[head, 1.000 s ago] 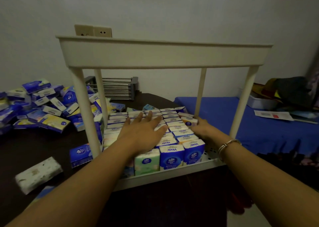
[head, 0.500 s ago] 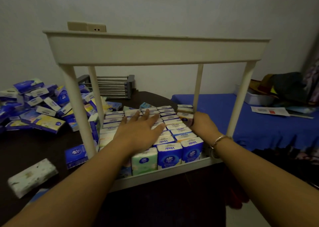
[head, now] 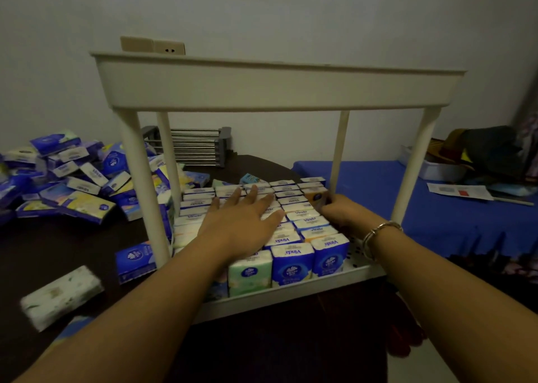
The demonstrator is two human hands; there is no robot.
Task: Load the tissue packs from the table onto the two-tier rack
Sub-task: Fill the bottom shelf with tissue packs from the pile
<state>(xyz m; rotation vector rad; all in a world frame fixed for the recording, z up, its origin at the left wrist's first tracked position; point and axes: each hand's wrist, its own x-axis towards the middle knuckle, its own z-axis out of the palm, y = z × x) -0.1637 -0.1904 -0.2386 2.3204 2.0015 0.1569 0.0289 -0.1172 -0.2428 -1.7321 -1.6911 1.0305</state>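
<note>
The white two-tier rack stands on the dark table. Its lower tier is packed with rows of upright tissue packs. My left hand lies flat on top of the rows with its fingers spread. At the right edge of the rows, my right hand curls its fingers on an orange tissue pack near the back right post. What lies inside the top tier is hidden by its wall.
A big pile of loose tissue packs lies on the table at the left. A white pack and a blue pack lie nearer me. A metal rack stands at the wall. A blue-covered surface with papers is at the right.
My right hand has slid farther back along the right column, to the orange pack. My left hand stays flat on the rows, shifted only slightly.
</note>
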